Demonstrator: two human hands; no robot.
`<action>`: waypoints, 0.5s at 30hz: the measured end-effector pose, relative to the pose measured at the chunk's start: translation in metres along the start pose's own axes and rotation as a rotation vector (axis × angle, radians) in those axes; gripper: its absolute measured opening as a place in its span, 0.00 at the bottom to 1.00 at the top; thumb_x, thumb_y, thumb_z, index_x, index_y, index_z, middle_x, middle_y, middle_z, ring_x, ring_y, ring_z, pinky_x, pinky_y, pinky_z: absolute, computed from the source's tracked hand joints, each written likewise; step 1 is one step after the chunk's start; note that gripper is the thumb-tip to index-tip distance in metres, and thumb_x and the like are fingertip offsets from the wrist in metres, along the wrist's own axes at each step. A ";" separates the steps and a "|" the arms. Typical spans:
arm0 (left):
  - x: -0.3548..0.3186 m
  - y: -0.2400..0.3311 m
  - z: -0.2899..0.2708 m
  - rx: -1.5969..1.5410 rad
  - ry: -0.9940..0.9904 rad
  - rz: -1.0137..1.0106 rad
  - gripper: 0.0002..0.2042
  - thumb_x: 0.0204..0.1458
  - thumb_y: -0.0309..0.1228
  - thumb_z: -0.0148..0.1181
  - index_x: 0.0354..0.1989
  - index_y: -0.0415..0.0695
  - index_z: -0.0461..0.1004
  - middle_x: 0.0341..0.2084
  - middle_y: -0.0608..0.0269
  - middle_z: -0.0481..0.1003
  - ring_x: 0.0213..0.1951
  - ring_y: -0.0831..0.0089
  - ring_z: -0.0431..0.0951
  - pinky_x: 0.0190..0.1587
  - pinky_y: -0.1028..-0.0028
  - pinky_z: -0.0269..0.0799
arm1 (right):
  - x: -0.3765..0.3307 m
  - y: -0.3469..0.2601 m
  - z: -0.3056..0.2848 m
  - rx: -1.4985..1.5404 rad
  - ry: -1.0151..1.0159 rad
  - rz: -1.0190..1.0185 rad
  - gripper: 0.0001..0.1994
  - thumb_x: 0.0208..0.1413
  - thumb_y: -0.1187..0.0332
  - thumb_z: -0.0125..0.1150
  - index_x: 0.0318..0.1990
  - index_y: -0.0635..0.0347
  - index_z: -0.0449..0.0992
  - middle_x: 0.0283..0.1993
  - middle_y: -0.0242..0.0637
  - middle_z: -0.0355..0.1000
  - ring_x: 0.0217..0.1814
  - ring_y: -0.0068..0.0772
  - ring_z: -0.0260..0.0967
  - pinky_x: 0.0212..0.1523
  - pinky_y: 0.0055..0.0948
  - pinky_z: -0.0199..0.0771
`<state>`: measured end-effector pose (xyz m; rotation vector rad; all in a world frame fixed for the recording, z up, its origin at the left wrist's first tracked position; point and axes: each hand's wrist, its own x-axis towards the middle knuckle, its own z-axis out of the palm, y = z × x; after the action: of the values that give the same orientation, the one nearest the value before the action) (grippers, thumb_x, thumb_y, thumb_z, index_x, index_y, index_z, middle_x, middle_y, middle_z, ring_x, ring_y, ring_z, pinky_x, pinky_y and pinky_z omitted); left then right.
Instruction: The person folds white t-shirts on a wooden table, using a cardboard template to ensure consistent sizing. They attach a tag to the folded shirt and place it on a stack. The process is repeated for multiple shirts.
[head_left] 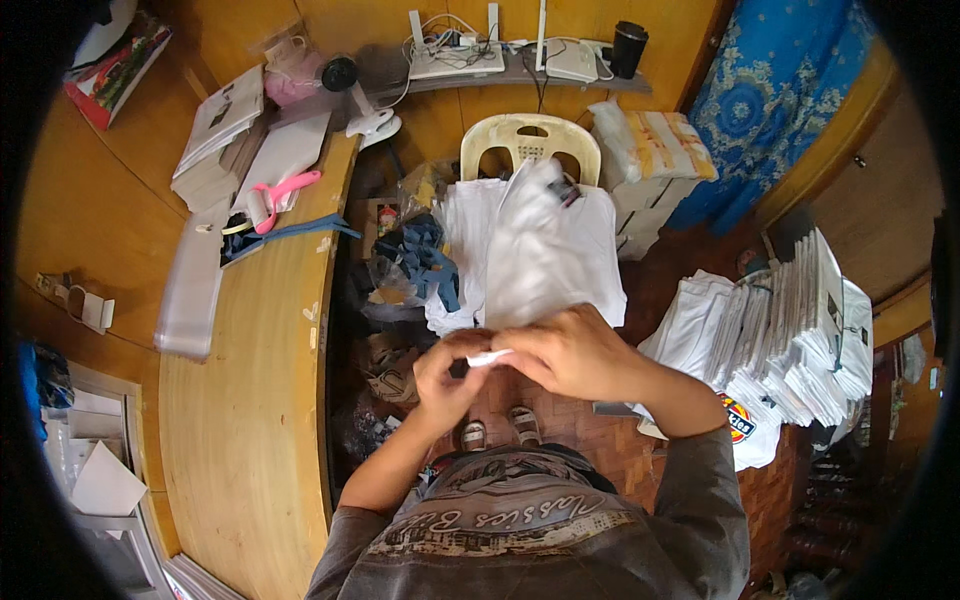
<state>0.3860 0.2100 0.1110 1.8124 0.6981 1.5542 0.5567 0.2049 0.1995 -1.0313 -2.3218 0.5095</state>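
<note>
White cloth (489,357) sits between left fingers (458,347) and right fingers (528,348).

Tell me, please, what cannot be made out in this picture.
All in the head view:
White cloth: motion blurs its folds and outline.
White piece: too small to identify, and partly covered by the left hand and right hand.
Chair: seat hidden under white garments.
Blue curtain: top cut off by the upper edge.

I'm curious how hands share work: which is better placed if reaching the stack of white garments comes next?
Probably the right hand: it is nearer the stack of white garments, on that side; the left hand is farther across. Both hold white cloth, though.
</note>
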 end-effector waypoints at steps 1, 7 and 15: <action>-0.013 0.000 0.002 -0.026 0.045 0.017 0.10 0.35 0.16 0.61 0.26 0.36 0.66 0.27 0.50 0.73 0.32 0.64 0.74 0.36 0.70 0.69 | -0.007 -0.007 0.001 0.007 0.010 0.021 0.06 0.46 0.65 0.52 0.31 0.53 0.72 0.17 0.40 0.67 0.19 0.44 0.66 0.21 0.38 0.65; -0.064 -0.006 0.030 -0.117 0.187 -0.051 0.14 0.33 0.17 0.64 0.23 0.38 0.63 0.22 0.51 0.73 0.26 0.69 0.75 0.28 0.75 0.70 | -0.043 -0.021 0.019 -0.008 -0.006 0.201 0.06 0.46 0.65 0.51 0.31 0.52 0.72 0.14 0.39 0.66 0.17 0.42 0.66 0.19 0.38 0.63; -0.096 0.005 0.016 -0.078 -0.125 -0.278 0.11 0.35 0.25 0.66 0.22 0.39 0.67 0.23 0.58 0.73 0.22 0.81 0.70 0.23 0.81 0.65 | -0.063 -0.033 0.024 0.011 -0.044 0.276 0.07 0.46 0.65 0.52 0.33 0.50 0.73 0.13 0.39 0.65 0.16 0.42 0.64 0.19 0.37 0.62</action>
<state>0.3866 0.1329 0.0515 1.6605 0.7814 1.2583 0.5585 0.1325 0.1780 -1.3569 -2.2222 0.6549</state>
